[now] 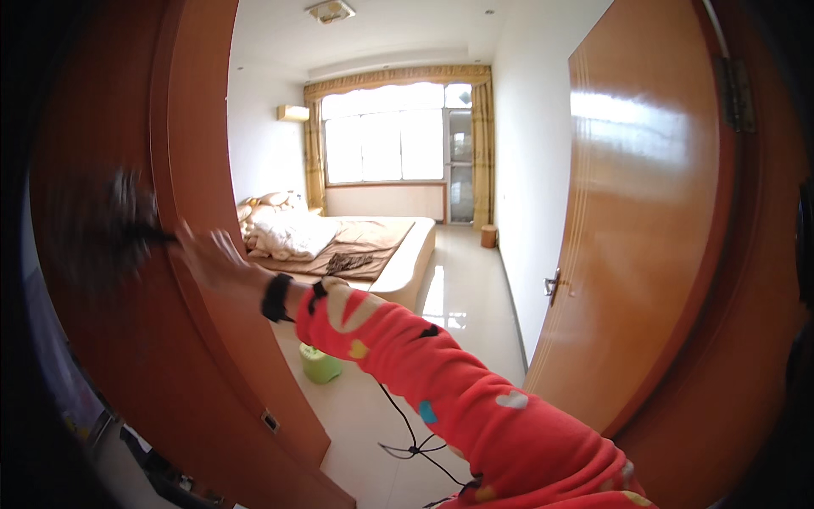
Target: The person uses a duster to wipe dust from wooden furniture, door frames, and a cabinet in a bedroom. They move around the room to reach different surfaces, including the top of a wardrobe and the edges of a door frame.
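My right hand (216,257) reaches across to the left in a red sleeve with heart shapes, a black band round its wrist. It is shut on the thin dark handle of what looks like a duster (105,229). The duster's fluffy grey-black head is blurred and lies over the reddish-brown wooden door frame (197,191) at the left; whether it touches the wood I cannot tell. My left hand is out of view.
Beyond the doorway are a bed (407,254), a green stool (321,364) and a brown bin (488,236). An open wooden door (629,223) stands at the right. A black cord (413,450) hangs below my arm.
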`<state>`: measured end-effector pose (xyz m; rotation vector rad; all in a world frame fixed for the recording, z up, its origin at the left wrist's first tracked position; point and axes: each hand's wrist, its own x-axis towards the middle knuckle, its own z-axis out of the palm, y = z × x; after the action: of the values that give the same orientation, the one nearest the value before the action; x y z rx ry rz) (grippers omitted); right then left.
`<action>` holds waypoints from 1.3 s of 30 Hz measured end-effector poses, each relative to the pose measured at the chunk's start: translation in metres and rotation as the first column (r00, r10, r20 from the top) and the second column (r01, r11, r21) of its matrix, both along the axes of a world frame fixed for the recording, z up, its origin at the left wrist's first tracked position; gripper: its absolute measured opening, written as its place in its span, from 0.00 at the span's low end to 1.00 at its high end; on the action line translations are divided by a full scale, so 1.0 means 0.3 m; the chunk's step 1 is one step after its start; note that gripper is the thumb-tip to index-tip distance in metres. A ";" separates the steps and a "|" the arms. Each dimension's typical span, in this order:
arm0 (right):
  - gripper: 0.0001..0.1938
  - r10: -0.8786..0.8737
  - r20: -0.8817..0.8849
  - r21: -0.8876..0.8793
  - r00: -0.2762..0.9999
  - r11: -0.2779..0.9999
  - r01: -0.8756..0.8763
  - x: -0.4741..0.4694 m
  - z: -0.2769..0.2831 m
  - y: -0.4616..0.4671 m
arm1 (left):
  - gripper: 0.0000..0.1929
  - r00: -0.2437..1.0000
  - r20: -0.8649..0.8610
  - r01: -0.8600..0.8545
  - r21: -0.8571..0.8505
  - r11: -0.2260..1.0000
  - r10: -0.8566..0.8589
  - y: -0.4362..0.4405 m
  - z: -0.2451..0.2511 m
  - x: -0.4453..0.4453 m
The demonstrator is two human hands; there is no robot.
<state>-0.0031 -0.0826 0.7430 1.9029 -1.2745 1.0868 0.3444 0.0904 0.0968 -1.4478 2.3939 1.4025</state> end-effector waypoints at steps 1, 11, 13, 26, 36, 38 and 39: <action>0.20 0.013 0.099 0.000 0.995 1.000 -0.014 0.010 0.099 -0.020 | 0.21 0.999 -0.016 0.028 -0.004 1.000 -0.028 -0.022 0.011 -0.028; 0.20 -0.003 0.016 0.350 1.000 0.937 -0.003 0.027 -0.213 -0.035 | 0.22 0.988 -0.059 0.141 -0.006 0.990 -0.141 -0.079 0.018 -0.137; 0.19 -0.029 -0.114 0.390 0.993 0.918 0.072 0.003 -0.370 -0.025 | 0.22 0.988 -0.057 0.145 -0.006 0.989 -0.145 -0.075 0.019 -0.133; 0.16 -0.114 -0.600 0.149 0.792 0.957 0.250 -0.054 -0.337 0.042 | 0.23 0.996 -0.052 0.072 -0.016 0.997 -0.072 -0.054 0.039 -0.072; 0.17 0.081 0.191 -0.200 0.978 0.979 -0.042 0.146 0.263 -0.069 | 0.24 0.996 -0.021 -0.082 0.025 0.996 0.082 0.010 -0.031 0.070; 0.14 0.176 0.140 -0.279 0.974 0.951 -0.131 0.163 0.233 -0.091 | 0.24 0.984 -0.008 -0.175 0.055 0.983 0.176 0.083 -0.088 0.161; 0.14 0.220 0.102 -0.258 0.970 0.948 -0.188 0.169 0.200 -0.093 | 0.24 0.976 -0.002 -0.218 0.067 0.974 0.218 0.118 -0.121 0.205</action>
<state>0.0477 -0.1104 0.8030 1.8267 -0.9686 1.4259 0.4060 0.1256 0.0607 -1.7352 2.2255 1.5179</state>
